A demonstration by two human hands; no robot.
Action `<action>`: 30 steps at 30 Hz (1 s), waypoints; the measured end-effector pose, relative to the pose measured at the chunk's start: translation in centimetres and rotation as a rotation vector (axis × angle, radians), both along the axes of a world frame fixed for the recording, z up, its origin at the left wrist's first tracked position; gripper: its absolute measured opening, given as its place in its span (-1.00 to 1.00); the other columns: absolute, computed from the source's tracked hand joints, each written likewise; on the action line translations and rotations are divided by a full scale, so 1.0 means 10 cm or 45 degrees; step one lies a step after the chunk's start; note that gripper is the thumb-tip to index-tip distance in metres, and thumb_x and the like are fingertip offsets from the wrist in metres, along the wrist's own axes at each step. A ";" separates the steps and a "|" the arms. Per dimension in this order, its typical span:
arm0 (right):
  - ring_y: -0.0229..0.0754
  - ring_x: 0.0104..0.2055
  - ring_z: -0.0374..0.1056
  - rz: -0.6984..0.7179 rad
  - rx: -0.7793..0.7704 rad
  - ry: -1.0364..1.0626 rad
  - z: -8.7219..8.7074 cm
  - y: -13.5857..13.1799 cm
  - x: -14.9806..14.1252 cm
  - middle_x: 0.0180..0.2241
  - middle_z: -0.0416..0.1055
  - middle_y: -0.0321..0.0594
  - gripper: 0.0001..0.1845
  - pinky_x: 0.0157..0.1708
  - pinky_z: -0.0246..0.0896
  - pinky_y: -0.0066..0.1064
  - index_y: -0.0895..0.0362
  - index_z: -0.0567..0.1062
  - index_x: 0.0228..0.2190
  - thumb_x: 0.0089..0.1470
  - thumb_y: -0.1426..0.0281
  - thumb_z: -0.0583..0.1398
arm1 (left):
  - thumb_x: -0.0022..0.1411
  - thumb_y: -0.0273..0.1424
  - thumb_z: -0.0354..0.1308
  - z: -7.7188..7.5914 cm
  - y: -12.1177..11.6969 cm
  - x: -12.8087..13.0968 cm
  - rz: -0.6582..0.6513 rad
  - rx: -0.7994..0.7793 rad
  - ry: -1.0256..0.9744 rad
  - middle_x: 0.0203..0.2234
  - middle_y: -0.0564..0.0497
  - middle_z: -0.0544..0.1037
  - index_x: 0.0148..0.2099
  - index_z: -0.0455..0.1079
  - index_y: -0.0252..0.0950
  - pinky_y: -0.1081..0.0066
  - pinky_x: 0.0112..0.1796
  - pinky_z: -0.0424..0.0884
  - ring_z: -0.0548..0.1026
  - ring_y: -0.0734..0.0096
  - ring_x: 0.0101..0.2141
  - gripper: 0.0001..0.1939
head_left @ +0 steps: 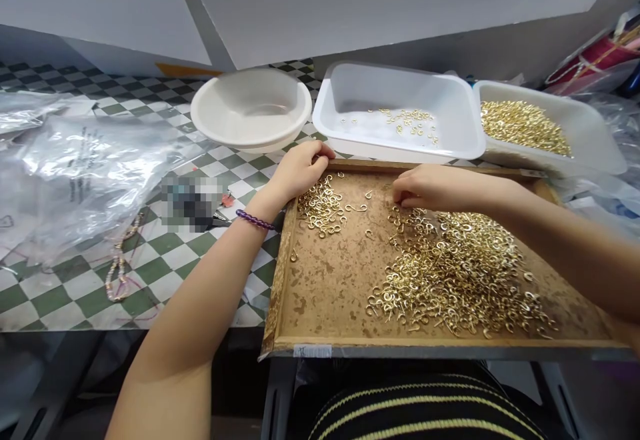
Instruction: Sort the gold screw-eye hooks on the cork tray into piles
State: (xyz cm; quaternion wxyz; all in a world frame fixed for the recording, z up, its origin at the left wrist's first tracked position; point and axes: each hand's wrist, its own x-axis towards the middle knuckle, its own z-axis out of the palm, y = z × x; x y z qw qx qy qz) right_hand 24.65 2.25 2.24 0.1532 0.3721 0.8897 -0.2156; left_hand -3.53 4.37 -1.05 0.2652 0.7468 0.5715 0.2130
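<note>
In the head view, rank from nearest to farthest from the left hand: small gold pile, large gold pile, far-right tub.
1. Small gold pile: beside the left hand, far-left in the tray.
2. Large gold pile: right of centre.
3. Far-right tub: beyond the tray.

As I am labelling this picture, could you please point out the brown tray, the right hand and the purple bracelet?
Brown tray point(325, 300): head view, bare floor towards its left side.
Right hand point(430, 185): head view, back of the hand.
Purple bracelet point(255, 220): head view, middle of its beads.
</note>
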 end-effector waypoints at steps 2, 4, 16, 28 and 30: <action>-0.23 -0.22 0.37 -0.106 0.117 0.060 -0.03 -0.01 -0.07 -0.19 0.53 -0.13 -0.79 -0.19 0.21 -0.33 0.18 0.55 -0.22 0.20 0.48 0.11 | 0.31 -0.45 0.00 0.00 0.00 0.00 -0.001 0.002 -0.009 -0.03 -0.02 0.62 -0.11 0.50 -0.21 0.24 0.21 0.46 0.53 0.31 0.01 -0.75; -0.21 -0.17 0.39 -0.245 0.190 0.197 -0.04 -0.04 -0.16 -0.16 0.54 -0.10 -0.72 -0.14 0.24 -0.32 0.18 0.54 -0.17 0.22 0.49 0.05 | 0.31 -0.46 0.00 0.00 0.00 0.00 -0.004 0.006 -0.009 -0.03 -0.02 0.62 -0.11 0.51 -0.21 0.23 0.21 0.46 0.53 0.31 0.02 -0.74; -0.20 -0.16 0.28 0.164 0.102 0.160 0.04 -0.20 -0.14 -0.27 0.53 -0.22 -0.84 -0.30 0.02 -0.37 0.14 0.61 -0.31 0.24 0.43 0.19 | 0.34 -0.47 0.00 0.03 -0.01 0.01 0.002 -0.010 0.036 0.00 -0.05 0.61 -0.07 0.50 -0.23 0.21 0.22 0.45 0.52 0.28 0.05 -0.74; -0.29 -0.29 0.24 0.261 -0.003 0.289 0.16 -0.35 -0.77 -0.33 0.48 -0.21 -0.78 -0.25 0.06 -0.36 0.20 0.56 -0.31 0.33 0.41 0.15 | 0.33 -0.49 0.00 0.02 -0.01 0.01 -0.023 0.023 0.052 -0.01 -0.02 0.61 -0.10 0.50 -0.20 0.24 0.25 0.44 0.52 0.31 0.06 -0.74; -0.32 -0.36 0.23 0.335 -0.153 0.215 0.14 -0.34 -0.69 -0.36 0.48 -0.23 -0.73 -0.24 0.10 -0.35 0.20 0.56 -0.38 0.33 0.42 0.14 | 0.33 -0.48 0.00 0.00 0.00 0.01 -0.021 0.027 0.048 -0.01 -0.01 0.61 -0.11 0.49 -0.19 0.26 0.25 0.44 0.52 0.32 0.05 -0.75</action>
